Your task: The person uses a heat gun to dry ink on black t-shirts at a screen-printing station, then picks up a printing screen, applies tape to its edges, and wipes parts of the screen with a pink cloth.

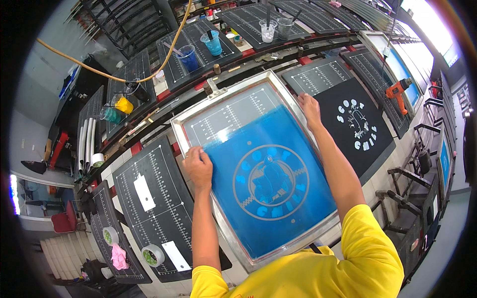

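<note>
A screen-printing frame (293,102) with a silver metal border lies in front of me, slightly turned. Blue emulsion (223,208) covers most of its mesh and carries a round emblem design; the far strip of mesh is see-through, showing a gridded board beneath. My left hand (198,168) has its fingers curled at the left rail, partway along. Across from it, my right hand (310,110) is closed at the right rail, nearer the far corner. Right of the frame lies a black printed sheet (343,116) with white lettering and a figure, on a board.
Beyond the frame, gridded boards hold plastic cups of ink: blue (188,58), light blue (212,43), yellow (122,104) and white (268,32). An orange heat gun (397,94) is at the right. Left boards carry tape rolls (152,255) and pink cloth (119,256). An orange hose (169,52) hangs overhead.
</note>
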Demonstrator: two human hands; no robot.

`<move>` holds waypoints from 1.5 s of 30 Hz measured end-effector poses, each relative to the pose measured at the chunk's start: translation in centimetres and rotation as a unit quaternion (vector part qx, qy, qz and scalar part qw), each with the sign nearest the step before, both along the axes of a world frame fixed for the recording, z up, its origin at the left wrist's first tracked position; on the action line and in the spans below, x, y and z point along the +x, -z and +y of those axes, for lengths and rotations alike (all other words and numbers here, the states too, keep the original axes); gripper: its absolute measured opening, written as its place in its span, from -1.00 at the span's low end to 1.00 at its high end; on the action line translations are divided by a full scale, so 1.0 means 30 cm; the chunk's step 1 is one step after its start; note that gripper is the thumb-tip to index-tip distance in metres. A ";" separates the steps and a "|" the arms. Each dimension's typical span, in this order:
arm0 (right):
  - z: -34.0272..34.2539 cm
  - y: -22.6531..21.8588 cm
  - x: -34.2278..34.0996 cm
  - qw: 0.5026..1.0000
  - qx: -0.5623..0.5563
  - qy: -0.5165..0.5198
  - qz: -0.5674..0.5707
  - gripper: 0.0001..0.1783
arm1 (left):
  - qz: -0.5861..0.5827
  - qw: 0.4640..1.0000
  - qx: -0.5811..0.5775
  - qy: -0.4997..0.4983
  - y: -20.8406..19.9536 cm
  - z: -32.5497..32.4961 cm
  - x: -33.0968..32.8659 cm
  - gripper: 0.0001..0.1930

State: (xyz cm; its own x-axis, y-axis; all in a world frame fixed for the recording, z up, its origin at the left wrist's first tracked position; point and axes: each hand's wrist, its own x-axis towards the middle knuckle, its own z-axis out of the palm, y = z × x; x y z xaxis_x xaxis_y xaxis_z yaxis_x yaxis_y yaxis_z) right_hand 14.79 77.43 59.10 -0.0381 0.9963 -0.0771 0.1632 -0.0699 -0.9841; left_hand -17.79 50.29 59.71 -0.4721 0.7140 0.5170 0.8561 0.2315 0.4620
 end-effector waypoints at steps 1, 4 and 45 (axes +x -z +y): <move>-0.022 -0.001 0.026 0.999 0.036 0.016 -0.005 -0.45 | -0.040 0.995 -0.082 0.025 0.001 -0.004 0.005 -0.73; -0.114 -0.018 0.118 0.973 0.125 0.013 -0.192 -0.53 | 0.127 0.971 -0.203 0.004 0.003 -0.044 0.007 -0.61; -0.801 0.068 0.693 0.974 0.074 0.020 -0.214 -0.78 | -0.245 0.956 -0.099 -0.123 0.122 -0.797 0.400 -0.67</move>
State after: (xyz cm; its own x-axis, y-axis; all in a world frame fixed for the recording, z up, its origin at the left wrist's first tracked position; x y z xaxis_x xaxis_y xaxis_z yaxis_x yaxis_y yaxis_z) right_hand 35.60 53.40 57.07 0.0046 0.9977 0.0678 0.5601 0.0536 -0.8267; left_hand -5.80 26.37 56.04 -0.7896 0.6111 0.0559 0.4560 0.5233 0.7199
